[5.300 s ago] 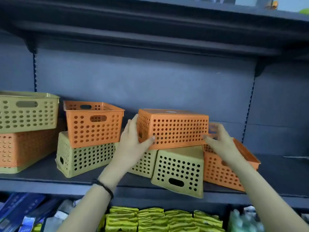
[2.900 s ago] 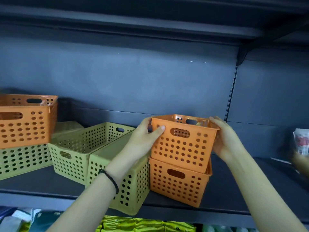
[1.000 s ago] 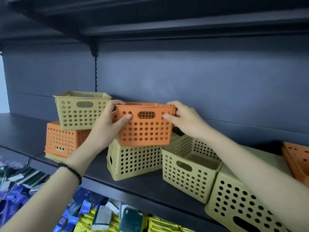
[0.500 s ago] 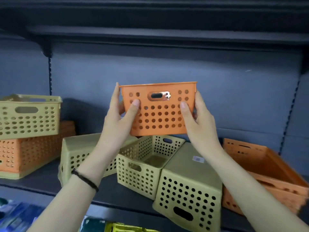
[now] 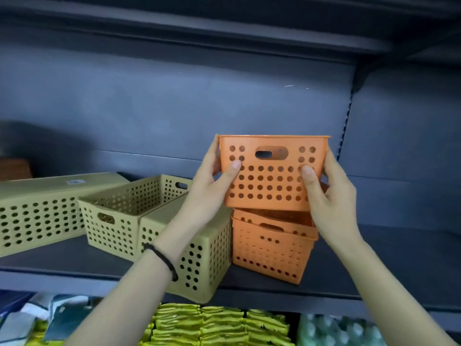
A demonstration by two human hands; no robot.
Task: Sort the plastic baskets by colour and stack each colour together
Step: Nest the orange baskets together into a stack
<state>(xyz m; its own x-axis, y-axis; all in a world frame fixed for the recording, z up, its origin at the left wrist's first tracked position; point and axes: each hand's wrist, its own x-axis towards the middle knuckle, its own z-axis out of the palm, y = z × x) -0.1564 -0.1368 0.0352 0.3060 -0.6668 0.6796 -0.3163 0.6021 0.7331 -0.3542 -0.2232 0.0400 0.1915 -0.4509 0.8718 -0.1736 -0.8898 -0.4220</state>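
I hold an upright orange basket (image 5: 270, 181) between both hands, just above a stack of nested orange baskets (image 5: 270, 250) on the shelf. My left hand (image 5: 212, 186) grips its left side and my right hand (image 5: 326, 193) grips its right side. To the left lie three olive-green baskets: one upside down (image 5: 37, 213) at the far left, one upright (image 5: 129, 213) in the middle, and one upside down (image 5: 202, 265) at the shelf's front edge, touching the orange stack.
The dark shelf board (image 5: 386, 265) stretches to the right of the orange stack. A shelf (image 5: 224, 28) hangs overhead. Below are yellow-green packets (image 5: 219, 325) and other packaged goods (image 5: 50, 318). A dark orange shape (image 5: 15, 168) shows at the far left.
I lifted the orange basket off a green one at the left and carried it right. It now hovers just above the orange stack, lower than half a second ago.
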